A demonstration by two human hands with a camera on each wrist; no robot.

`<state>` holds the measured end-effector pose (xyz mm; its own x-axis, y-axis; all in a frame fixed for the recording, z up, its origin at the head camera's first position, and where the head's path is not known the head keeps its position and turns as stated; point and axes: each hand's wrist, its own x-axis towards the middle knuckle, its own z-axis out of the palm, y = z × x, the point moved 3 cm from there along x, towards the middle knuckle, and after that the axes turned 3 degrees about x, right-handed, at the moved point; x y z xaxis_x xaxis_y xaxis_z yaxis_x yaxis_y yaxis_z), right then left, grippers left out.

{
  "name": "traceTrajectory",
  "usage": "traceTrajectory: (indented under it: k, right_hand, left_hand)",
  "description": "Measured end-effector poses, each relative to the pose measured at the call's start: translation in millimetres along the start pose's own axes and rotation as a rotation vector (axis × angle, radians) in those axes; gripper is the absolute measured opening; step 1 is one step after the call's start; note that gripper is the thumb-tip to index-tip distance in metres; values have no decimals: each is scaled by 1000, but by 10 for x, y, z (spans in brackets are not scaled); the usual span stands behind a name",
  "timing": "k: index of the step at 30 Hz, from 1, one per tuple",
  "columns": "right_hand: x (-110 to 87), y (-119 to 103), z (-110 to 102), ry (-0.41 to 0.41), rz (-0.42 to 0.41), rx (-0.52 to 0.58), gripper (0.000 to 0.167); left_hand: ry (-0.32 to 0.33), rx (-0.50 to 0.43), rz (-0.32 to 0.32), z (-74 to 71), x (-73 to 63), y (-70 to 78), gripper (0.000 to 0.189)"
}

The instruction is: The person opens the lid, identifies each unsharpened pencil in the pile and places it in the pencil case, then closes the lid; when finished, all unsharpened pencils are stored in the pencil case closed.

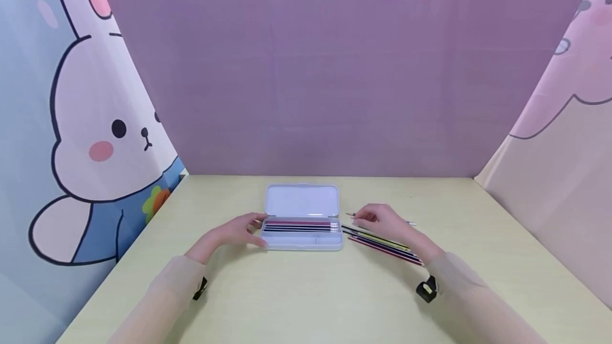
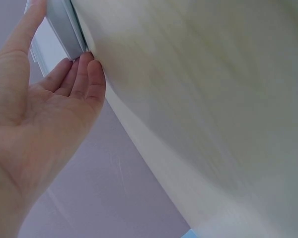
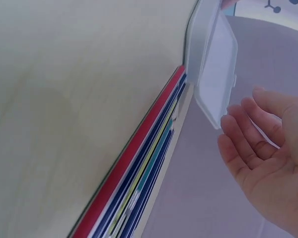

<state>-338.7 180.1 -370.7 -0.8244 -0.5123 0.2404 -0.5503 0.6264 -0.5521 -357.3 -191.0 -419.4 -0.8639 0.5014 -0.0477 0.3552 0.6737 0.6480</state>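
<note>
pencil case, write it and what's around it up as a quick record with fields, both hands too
pencil case: on the table, open
lid: swung open at the far side
inside: pencils lying lengthwise in the rear section
loose pencils: bunched right of the case, red, yellow and dark ones among them
stray pencil: behind the bunch, partly hidden by the right hand
left hand: holds the case's left end
right hand: fingers bent, no pencil seen in it
backdrop: purple
</note>
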Motion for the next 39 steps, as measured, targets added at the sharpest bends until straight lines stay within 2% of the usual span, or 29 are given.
traceTrajectory:
  k: [4, 12, 24, 33, 39]
  right_hand:
    - [-111, 77, -50, -11, 19, -3, 17]
    - [-315, 223, -136, -56, 49, -1, 20]
    - [-510, 389, -216, -85, 68, -26, 20]
    - [-604, 523, -236, -86, 123, -56, 14]
    - [-596, 540, -221, -93, 96, -77, 10]
  left_hand:
    - [2, 1, -23, -3, -8, 14, 84]
    - [-4, -12, -1, -6, -9, 12, 84]
    - [-4, -22, -11, -5, -8, -12, 85]
    - [2, -3, -22, 3, -7, -5, 86]
    - [2, 9, -10, -4, -17, 8, 85]
